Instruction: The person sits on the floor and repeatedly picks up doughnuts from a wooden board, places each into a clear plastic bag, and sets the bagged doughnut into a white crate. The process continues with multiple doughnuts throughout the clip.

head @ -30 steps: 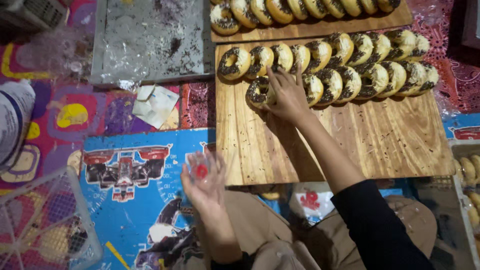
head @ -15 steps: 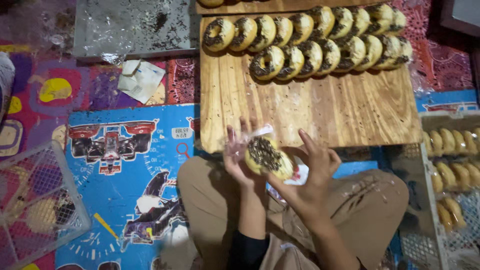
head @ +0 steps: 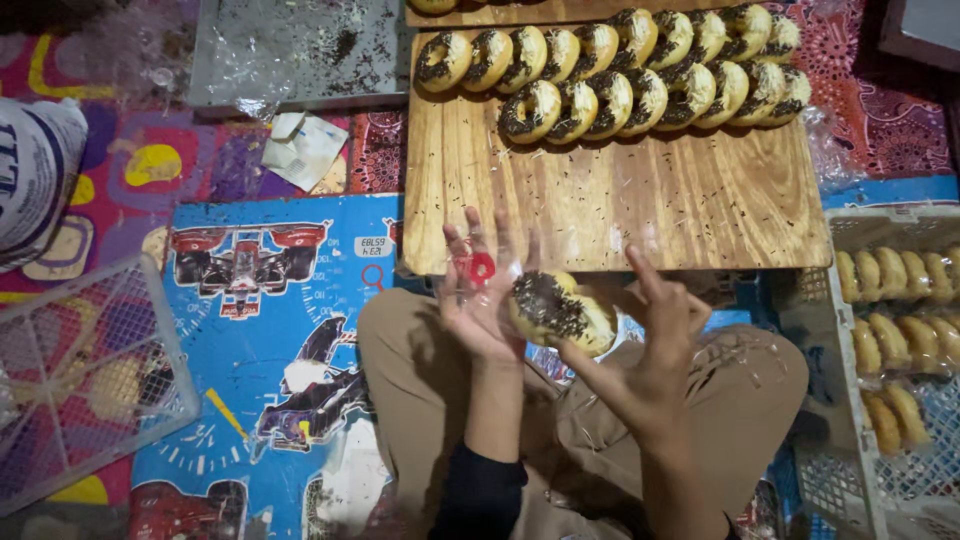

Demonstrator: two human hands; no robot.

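Now donut (head: 560, 312) btwn both hands' fingers (head: 470, 250)

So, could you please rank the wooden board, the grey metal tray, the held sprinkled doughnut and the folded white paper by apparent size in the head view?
1. Wooden board
2. Grey metal tray, partly cropped
3. Held sprinkled doughnut and folded white paper: look alike; the doughnut is nearer the camera

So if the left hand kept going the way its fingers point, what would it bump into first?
Probably the near edge of the light wooden board. The left hand points up-frame toward it, though height above is unclear.
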